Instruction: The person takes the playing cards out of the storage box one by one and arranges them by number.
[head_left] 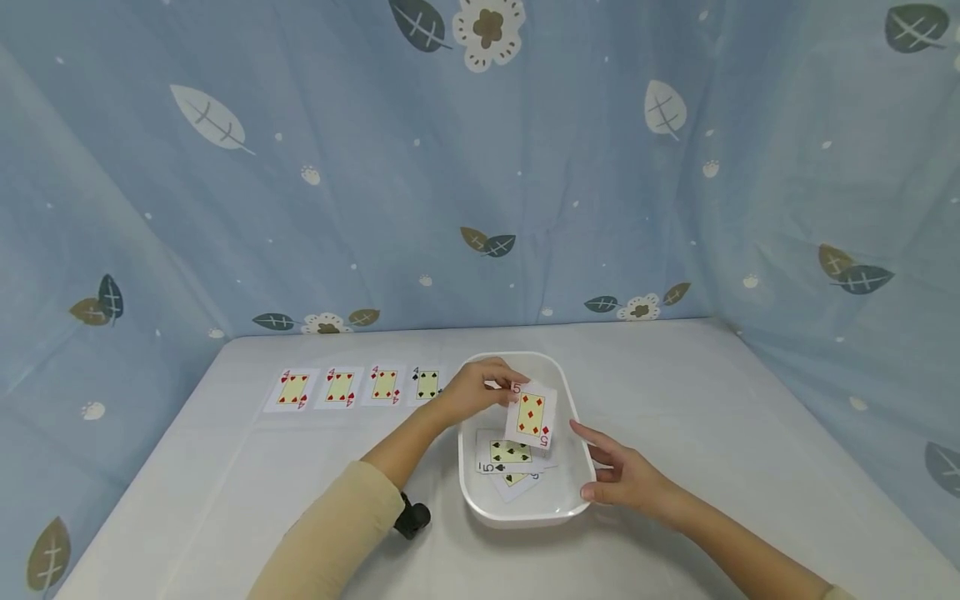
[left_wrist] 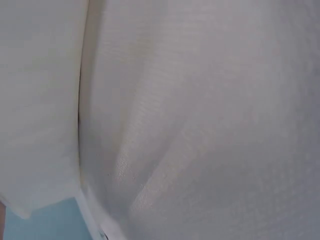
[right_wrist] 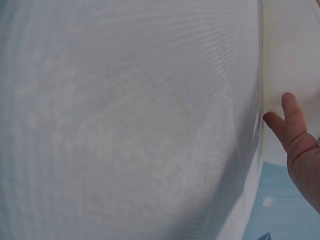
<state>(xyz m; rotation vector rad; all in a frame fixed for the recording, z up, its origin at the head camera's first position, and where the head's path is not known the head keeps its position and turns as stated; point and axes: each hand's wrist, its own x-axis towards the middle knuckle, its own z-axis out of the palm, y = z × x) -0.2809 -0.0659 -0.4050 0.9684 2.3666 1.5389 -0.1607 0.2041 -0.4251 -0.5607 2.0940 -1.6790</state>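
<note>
Five of diamonds [head_left: 531, 414] is held over the inside of the white tub [head_left: 517, 522], pinched near its far left corner by the fingertips of the left hand [head_left: 480, 389]. From those fingertips the card extends rightward and toward the tub's near end; its long axis runs roughly along the tub's length, slightly tilted. The left hand, reaching in over the tub's left rim, is plainly the nearer one. Whether the cards beneath are touched by the held card cannot be told. At the tub's right side, the rim is touched by the right hand [head_left: 626, 479], with thumb and forefinger spread apart and no card held.

One tub and two hands are seen. Inside the tub, at least two cards are counted: the five of spades [head_left: 504, 454], laid crosswise, and a partly covered card [head_left: 513, 490] toward the tub's near end; whether others are hidden below cannot be told. Left of the tub, four cards are set out in one row: three red fours [head_left: 340, 387] and one black four [head_left: 427, 384], the black one nearest the tub. Seven cards at least are thus shown, one of them in hand.
</note>
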